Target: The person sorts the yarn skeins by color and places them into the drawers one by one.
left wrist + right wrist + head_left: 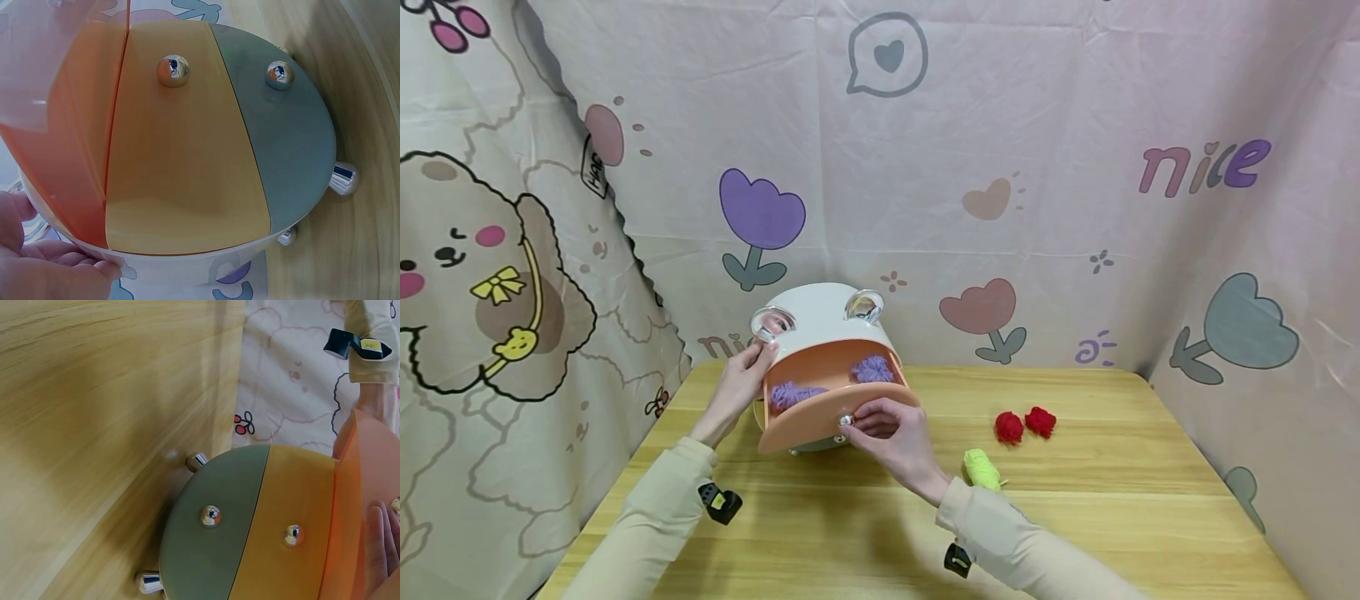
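A rounded white storage box (820,310) with silver ears and short silver feet stands at the back left of the table. Its top orange drawer (797,423) is pulled out, and two purple yarn bundles lie inside, one at the left (793,395) and one at the right (872,368). My left hand (741,385) grips the box's left side just below the ear. With thumb and fingers, my right hand (901,440) pinches the drawer's silver knob (846,421). The yellow middle drawer (187,150) and green bottom drawer (284,131) are closed.
Two red yarn balls, a left one (1008,427) and a right one (1041,422), lie on the wooden table (1120,467) right of the box. A yellow-green yarn bundle (982,469) lies beside my right forearm. Behind the table hangs a printed curtain (1060,100).
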`<state>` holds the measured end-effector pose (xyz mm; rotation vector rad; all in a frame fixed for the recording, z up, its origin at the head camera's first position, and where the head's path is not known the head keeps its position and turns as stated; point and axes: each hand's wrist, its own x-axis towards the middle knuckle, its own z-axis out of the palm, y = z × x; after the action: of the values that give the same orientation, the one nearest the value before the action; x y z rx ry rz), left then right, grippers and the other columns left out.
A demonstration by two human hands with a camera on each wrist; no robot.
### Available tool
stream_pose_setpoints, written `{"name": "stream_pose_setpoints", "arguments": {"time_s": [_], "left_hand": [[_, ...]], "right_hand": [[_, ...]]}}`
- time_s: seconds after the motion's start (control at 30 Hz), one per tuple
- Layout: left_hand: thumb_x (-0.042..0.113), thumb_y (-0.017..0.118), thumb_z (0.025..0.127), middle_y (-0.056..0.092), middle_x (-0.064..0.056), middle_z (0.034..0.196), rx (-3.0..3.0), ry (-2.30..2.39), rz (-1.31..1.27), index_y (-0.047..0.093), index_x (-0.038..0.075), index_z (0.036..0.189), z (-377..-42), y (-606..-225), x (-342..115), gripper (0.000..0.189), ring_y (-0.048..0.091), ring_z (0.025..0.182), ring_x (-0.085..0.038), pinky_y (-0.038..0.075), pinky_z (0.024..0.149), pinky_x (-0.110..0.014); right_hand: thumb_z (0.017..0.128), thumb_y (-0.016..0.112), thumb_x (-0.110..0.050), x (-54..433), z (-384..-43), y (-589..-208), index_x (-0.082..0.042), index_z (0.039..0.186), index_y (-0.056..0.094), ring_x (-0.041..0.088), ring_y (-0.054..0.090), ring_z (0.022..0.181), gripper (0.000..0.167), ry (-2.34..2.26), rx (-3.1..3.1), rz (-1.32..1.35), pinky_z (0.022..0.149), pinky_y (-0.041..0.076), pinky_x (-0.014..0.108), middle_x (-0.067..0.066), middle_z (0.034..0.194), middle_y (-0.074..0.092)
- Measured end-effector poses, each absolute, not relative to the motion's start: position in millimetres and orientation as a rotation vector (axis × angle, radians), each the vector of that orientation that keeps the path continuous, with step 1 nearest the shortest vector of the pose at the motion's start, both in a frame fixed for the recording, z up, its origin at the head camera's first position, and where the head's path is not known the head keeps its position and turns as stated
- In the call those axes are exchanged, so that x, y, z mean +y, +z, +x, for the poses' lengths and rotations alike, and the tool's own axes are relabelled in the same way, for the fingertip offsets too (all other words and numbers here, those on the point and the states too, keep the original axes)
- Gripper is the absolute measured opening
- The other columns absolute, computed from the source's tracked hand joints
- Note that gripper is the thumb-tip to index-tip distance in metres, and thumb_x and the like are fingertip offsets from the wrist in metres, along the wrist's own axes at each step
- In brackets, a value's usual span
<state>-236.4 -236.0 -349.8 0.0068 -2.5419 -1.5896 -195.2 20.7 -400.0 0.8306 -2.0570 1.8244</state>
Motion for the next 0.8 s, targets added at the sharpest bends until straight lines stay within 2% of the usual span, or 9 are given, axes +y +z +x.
{"name": "stream_pose_setpoints", "arguments": {"time_s": [0.3, 0.37, 0.47, 0.57, 0.63, 0.7, 0.8], "left_hand": [[0.047, 0.04, 0.107, 0.056, -0.025, 0.141, -2.542, -1.587, 0.006, 0.044, 0.002, 0.15, -237, -350, -237, 0.062, 0.055, 0.117, -0.025, 0.042, 0.085, -0.012], [0.047, 0.04, 0.107, 0.056, -0.026, 0.14, -2.541, -1.586, 0.008, 0.046, 0.002, 0.149, -237, -350, -237, 0.062, 0.055, 0.116, -0.025, 0.042, 0.085, -0.012], [0.047, 0.04, 0.107, 0.055, -0.024, 0.142, -2.539, -1.588, 0.012, 0.046, 0.002, 0.149, -237, -350, -237, 0.061, 0.055, 0.112, -0.017, 0.041, 0.086, -0.01], [0.046, 0.041, 0.107, 0.057, -0.025, 0.139, -2.533, -1.596, 0.012, 0.047, 0.001, 0.147, -238, -350, -237, 0.06, 0.055, 0.102, -0.007, 0.043, 0.084, -0.01], [0.046, 0.041, 0.107, 0.056, -0.026, 0.139, -2.533, -1.601, 0.011, 0.046, 0.001, 0.148, -238, -350, -237, 0.061, 0.055, 0.1, -0.006, 0.045, 0.082, -0.01], [0.046, 0.04, 0.107, 0.055, -0.025, 0.142, -2.539, -1.607, 0.009, 0.045, 0.002, 0.149, -237, -350, -237, 0.061, 0.057, 0.105, -0.011, 0.046, 0.082, -0.011], [0.047, 0.04, 0.107, 0.046, -0.02, 0.154, -2.551, -1.616, 0.008, 0.041, 0.004, 0.152, -237, -350, -237, 0.062, 0.052, 0.125, -0.021, 0.045, 0.094, -0.017]], "right_hand": [[0.082, 0.083, -0.008, 17, -198, -398, 0.003, 0.091, 0.072, 0.01, 0.074, 0.072, 0.018, 1.854, -2.072, 0.81, 0.067, 0.061, 0.024, 0.02, 0.084, 0.076], [0.082, 0.083, -0.009, 16, -200, -398, 0.003, 0.091, 0.072, 0.011, 0.074, 0.072, 0.018, 1.85, -2.071, 0.802, 0.067, 0.061, 0.025, 0.021, 0.084, 0.076], [0.082, 0.083, -0.01, 14, -202, -397, 0.002, 0.092, 0.073, 0.009, 0.073, 0.073, 0.018, 1.85, -2.076, 0.778, 0.068, 0.061, 0.024, 0.02, 0.085, 0.076], [0.082, 0.083, -0.01, 11, -207, -397, 0.0, 0.092, 0.074, 0.007, 0.072, 0.073, 0.017, 1.858, -2.083, 0.745, 0.068, 0.06, 0.022, 0.019, 0.086, 0.076], [0.082, 0.083, -0.01, 8, -210, -396, -0.001, 0.092, 0.074, 0.006, 0.072, 0.074, 0.017, 1.867, -2.084, 0.723, 0.069, 0.06, 0.021, 0.018, 0.087, 0.076], [0.082, 0.083, -0.008, 6, -213, -394, -0.001, 0.092, 0.074, 0.008, 0.072, 0.075, 0.016, 1.875, -2.085, 0.699, 0.069, 0.06, 0.02, 0.018, 0.087, 0.077], [0.082, 0.082, -0.005, 1, -217, -392, 0.001, 0.093, 0.074, 0.014, 0.073, 0.076, 0.015, 1.89, -2.096, 0.661, 0.07, 0.059, 0.018, 0.019, 0.089, 0.077]]}}
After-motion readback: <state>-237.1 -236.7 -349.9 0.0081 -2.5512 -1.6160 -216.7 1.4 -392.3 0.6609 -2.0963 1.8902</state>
